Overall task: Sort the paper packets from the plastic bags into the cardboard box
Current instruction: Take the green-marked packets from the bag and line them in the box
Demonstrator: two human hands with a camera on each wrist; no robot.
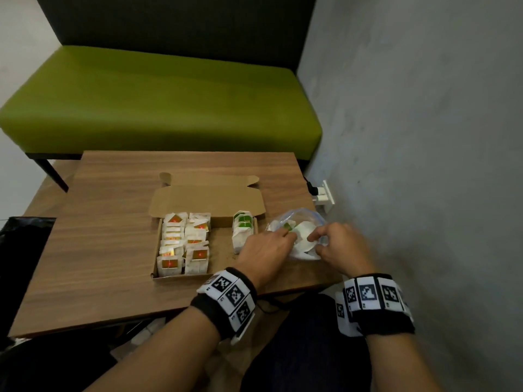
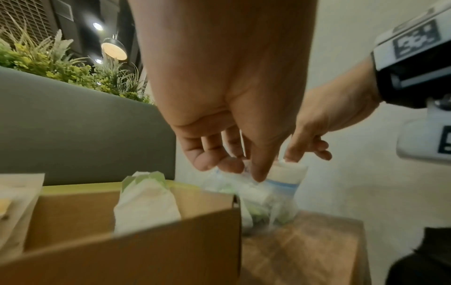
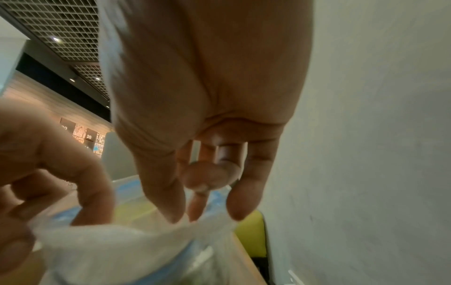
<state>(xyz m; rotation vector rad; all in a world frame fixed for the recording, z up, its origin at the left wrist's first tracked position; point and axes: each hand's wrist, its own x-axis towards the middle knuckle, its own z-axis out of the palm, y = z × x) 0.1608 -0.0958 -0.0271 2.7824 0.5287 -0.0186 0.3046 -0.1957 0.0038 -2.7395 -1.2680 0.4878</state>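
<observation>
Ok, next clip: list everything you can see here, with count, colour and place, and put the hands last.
Table: one, brown wood, in front of the person.
Cardboard box: one, brown, lid open, mid-table.
Red-marked packets: many, white paper, two rows at the box's left side.
Green-marked packets: one short row, white paper, box's right end.
Plastic bag: one, clear with blue strip, right of the box, packets inside.
Bench: one, green seat, dark back, behind the table.
Wall socket: one, white, right wall.
Left hand: reaching into the bag.
Right hand: pinching the bag's edge.

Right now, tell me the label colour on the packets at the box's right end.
Green labels on those packets; head view shows it best.
</observation>
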